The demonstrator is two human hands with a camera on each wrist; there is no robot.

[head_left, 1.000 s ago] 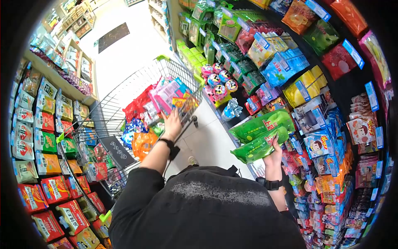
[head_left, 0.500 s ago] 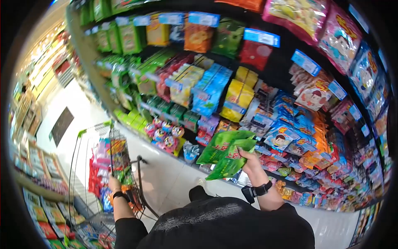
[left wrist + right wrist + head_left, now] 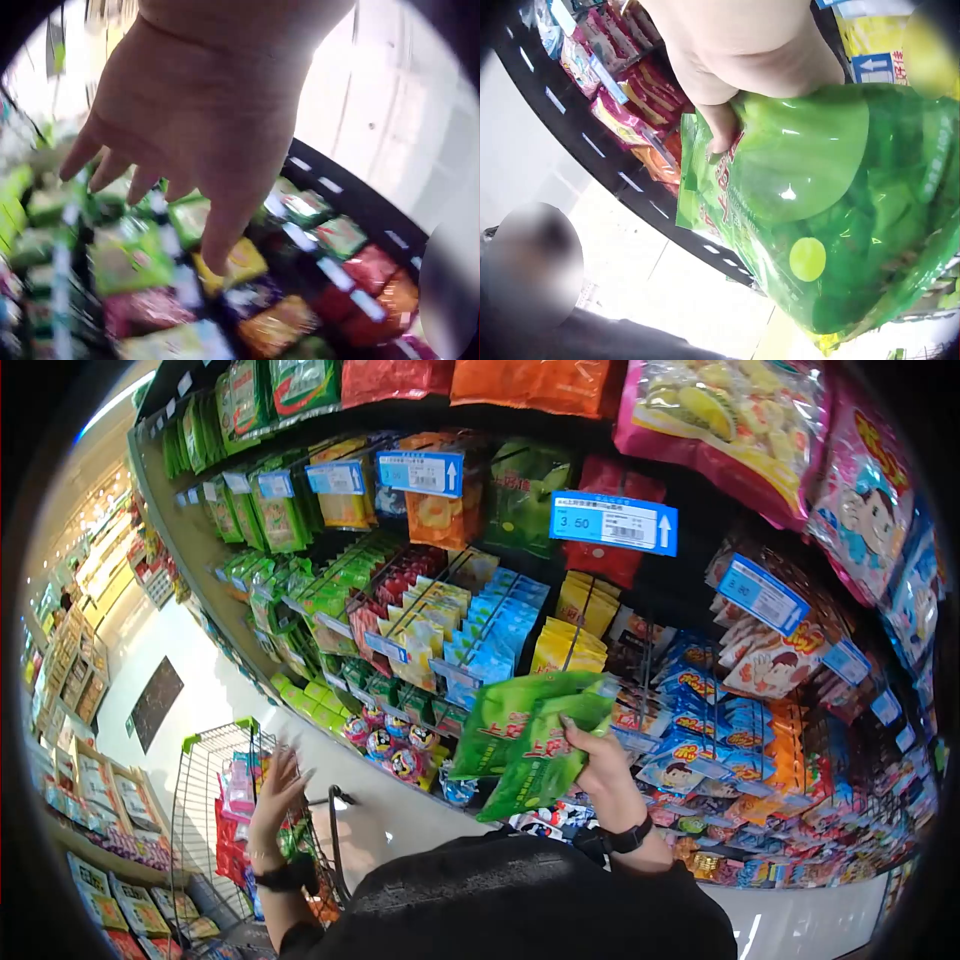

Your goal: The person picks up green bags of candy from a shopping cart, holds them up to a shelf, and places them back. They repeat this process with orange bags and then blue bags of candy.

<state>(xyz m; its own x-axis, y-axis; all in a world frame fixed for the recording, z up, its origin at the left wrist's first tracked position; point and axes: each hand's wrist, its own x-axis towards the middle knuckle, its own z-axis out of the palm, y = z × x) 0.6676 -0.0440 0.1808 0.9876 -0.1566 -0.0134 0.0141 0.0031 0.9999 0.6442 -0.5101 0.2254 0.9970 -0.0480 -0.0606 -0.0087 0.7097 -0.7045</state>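
My right hand (image 3: 603,765) grips two green plastic bags with red lettering. The front bag (image 3: 550,755) overlaps the other bag (image 3: 485,725), and the thumb lies across its upper edge. In the right wrist view the glossy green bag (image 3: 802,187) hangs below the hand, which hides part of its top. Blurred and raised over the shopping cart's side, my left hand (image 3: 277,800) has its fingers spread and holds nothing. The left wrist view shows that palm (image 3: 202,112) with shelf packets behind it. Below the left hand, the wire shopping cart (image 3: 190,743) carries pink and red packs (image 3: 236,785).
A curved shelf wall of bagged sweets fills the front and right. A green bag (image 3: 527,490) and a red bag (image 3: 605,475) hang near a blue price tag (image 3: 612,523). Blue packets (image 3: 500,615) and yellow packets (image 3: 575,645) hang lower. A dark mat (image 3: 157,702) lies on the aisle floor.
The view has turned right toward the shelves and come closer. My left hand has come off the packs and cart and lifted with fingers spread. The right hand keeps the green bags.
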